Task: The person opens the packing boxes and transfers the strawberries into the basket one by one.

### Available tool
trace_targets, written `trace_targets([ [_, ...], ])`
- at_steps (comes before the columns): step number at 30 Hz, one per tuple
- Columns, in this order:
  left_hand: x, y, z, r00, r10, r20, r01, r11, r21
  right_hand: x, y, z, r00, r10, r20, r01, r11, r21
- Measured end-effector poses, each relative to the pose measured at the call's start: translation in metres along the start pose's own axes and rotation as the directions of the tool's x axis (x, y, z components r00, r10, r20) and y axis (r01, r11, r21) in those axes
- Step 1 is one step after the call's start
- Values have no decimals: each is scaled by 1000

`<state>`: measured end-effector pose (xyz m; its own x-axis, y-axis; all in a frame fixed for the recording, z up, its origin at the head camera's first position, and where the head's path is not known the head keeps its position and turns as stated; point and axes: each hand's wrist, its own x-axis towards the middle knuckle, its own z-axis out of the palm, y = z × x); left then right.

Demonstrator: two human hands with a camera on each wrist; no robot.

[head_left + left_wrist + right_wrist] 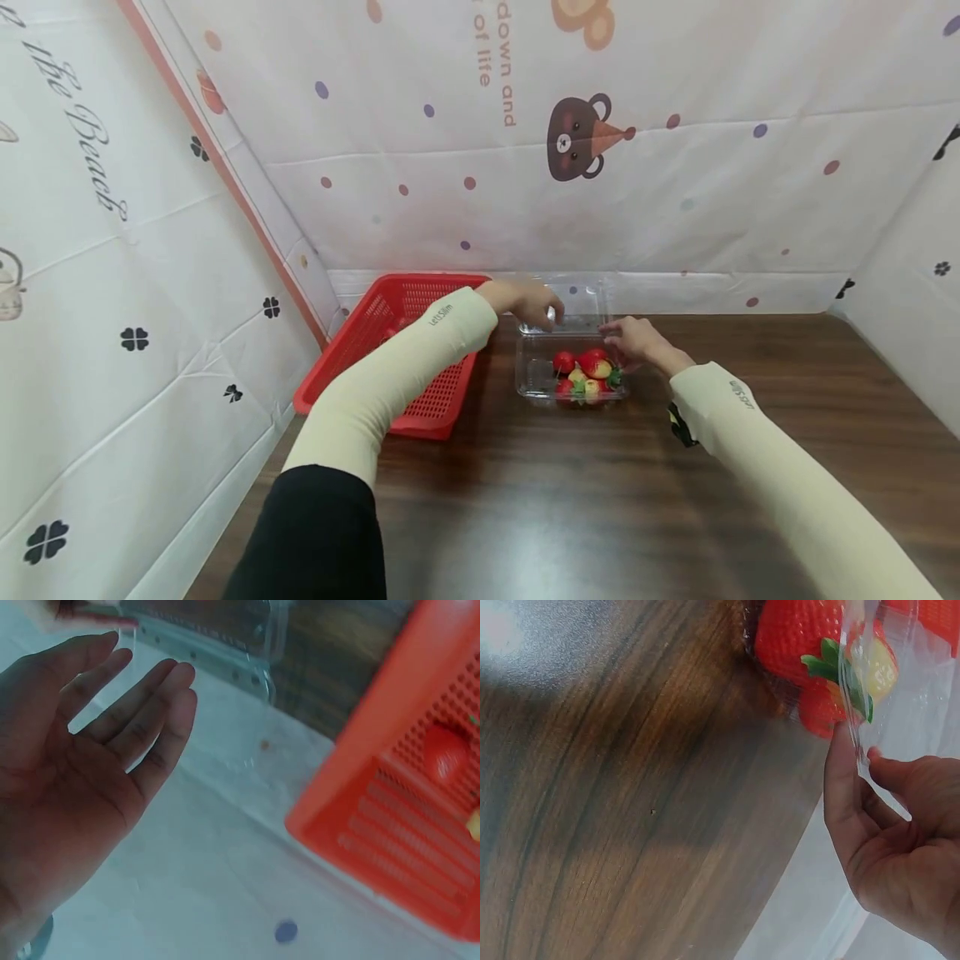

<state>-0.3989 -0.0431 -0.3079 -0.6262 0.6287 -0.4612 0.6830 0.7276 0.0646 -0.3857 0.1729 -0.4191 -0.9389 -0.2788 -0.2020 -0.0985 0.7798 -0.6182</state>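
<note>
A clear plastic clamshell box stands on the table with its hinged lid raised at the back. Several strawberries, red and pale yellow with some green leaves, lie inside. My right hand pinches the box's edge at its right side between thumb and fingers; the right wrist view shows the thin plastic rim between them. Over by the lid's left side is my left hand, its fingers loosely bent and holding nothing in the left wrist view. Whether it touches the lid cannot be told.
A red perforated basket stands left of the box, under my left forearm. It holds at least one red strawberry and something yellow at the frame edge. Printed white sheeting rises behind and beside the brown wooden table.
</note>
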Motion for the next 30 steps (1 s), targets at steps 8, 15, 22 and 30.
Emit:
trace_targets([
  [8, 22, 26, 16, 988, 3, 153, 19, 989, -144, -8, -1, 3, 998, 4, -57, -6, 1000, -31],
  [15, 32, 39, 23, 967, -68, 244, 87, 994, -71, -11, -9, 4, 998, -45, -47, 44, 999, -28],
  [22, 45, 44, 28, 957, -136, 256, 101, 984, 146, -12, -8, 2, 998, -51, 37, 53, 998, -32],
  [30, 50, 46, 31, 957, -161, 240, 101, 964, 244, -18, -8, -8, 953, -8, 304, -30, 992, 119],
])
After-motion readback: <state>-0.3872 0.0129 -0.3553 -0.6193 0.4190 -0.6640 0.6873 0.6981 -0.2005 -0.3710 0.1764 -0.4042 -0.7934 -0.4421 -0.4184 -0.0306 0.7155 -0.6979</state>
